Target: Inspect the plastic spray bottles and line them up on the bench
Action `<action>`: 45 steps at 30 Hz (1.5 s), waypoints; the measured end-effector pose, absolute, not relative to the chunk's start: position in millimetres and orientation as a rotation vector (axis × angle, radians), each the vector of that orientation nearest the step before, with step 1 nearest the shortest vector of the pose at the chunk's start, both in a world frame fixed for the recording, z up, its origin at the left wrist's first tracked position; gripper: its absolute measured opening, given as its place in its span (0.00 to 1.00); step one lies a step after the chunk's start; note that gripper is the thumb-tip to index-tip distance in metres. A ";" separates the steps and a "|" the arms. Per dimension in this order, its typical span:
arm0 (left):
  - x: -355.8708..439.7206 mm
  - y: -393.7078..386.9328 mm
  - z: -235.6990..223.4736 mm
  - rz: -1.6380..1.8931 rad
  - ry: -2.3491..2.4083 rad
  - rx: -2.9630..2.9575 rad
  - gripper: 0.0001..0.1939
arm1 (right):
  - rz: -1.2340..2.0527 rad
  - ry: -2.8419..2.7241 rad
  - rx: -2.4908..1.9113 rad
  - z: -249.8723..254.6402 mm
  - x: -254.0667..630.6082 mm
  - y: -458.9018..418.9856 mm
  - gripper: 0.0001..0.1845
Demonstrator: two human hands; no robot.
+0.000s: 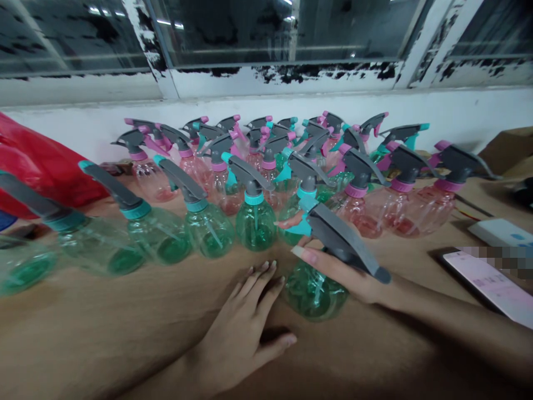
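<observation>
My right hand (352, 273) is wrapped round the neck of a green spray bottle (314, 294) with a grey and teal trigger head. The bottle stands nearly upright, its base at or just above the table. My left hand (245, 319) lies flat on the wooden table (104, 333), palm down and fingers spread, just left of that bottle. Beyond my hands a front row of green spray bottles (256, 222) runs to the left. Pink spray bottles (403, 208) stand on the right of the row, and more pink and green ones crowd behind.
A red plastic bag (41, 166) sits at the left. On the right lie a phone (491, 283) with a lit screen and a white box-like thing (503, 233). A cardboard box (508, 150) stands at the back right. Behind the table are a white wall and windows (270, 33).
</observation>
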State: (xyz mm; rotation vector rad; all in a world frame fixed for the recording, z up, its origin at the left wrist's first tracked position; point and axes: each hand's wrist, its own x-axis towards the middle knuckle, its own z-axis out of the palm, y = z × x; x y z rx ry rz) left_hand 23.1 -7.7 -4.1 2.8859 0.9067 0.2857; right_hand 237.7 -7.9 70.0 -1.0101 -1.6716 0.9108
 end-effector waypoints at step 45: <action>22.0 -8.4 -4.3 0.294 0.924 2.877 0.34 | 0.825 -1.713 -0.991 70.4 238.1 -6.1 0.15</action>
